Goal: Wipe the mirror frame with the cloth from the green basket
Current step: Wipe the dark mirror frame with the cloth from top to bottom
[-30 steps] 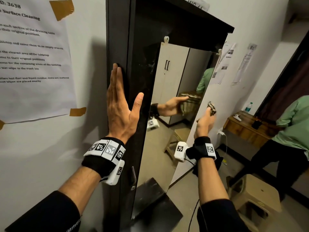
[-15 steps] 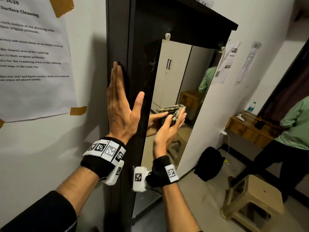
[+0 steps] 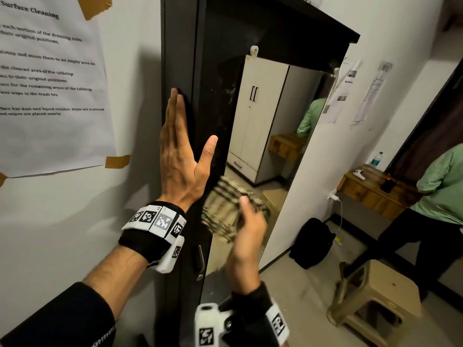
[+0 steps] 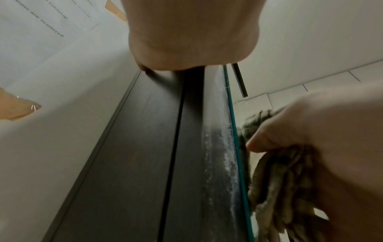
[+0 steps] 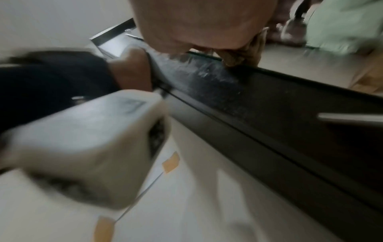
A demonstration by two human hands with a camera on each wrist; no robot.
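**Cloth's at the dusty edge, time to actually scrub**

Nearest the camera, the right hand [image 3: 246, 236] has its fingers [image 4: 269, 140] curled round the bunched cloth [image 3: 225, 211], holding it against the glass just beside the inner strip of the frame [image 3: 215, 116]. That strip is streaked with white dust (the left wrist view shows it best, running right along the glass edge). My take: shift the cloth left onto the strip, press flat, and run long strokes along it so the dust lifts instead of smearing onto the mirror [image 3: 270, 136]. Further up, the left hand [image 3: 180, 156] lies flat on the frame's outer side, fingers straight and together, thumb spread, gripping nothing, just bracing.
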